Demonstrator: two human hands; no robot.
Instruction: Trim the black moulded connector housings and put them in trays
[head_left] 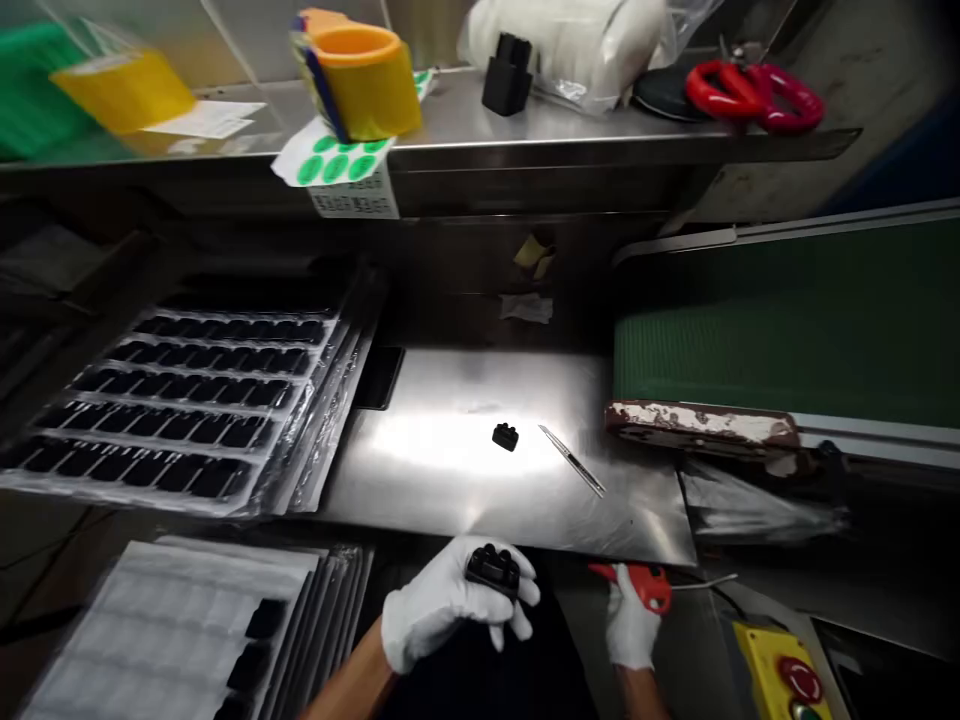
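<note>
My left hand [457, 598], in a white glove, holds a small black plastic part [493, 570] with round knobs on top, fingers curled around it just in front of the table's edge. To its right, my gloved right hand [631, 622] is closed around a red air blow gun [649, 586] whose thin, bent metal nozzle points right. A similar black part [505, 436] lies on the shiny metal table [442, 480]. Beside that part rests a slim silver pair of tweezers or a knife [571, 461]; I cannot tell which.
Stacked trays of black parts [172, 420] stand at left, with another tray stack [180, 630] below. A green conveyor belt [787, 310] runs at right. A yellow switch box [784, 670] sits lower right. The shelf [450, 130] above carries tape, stickers and scissors [754, 95].
</note>
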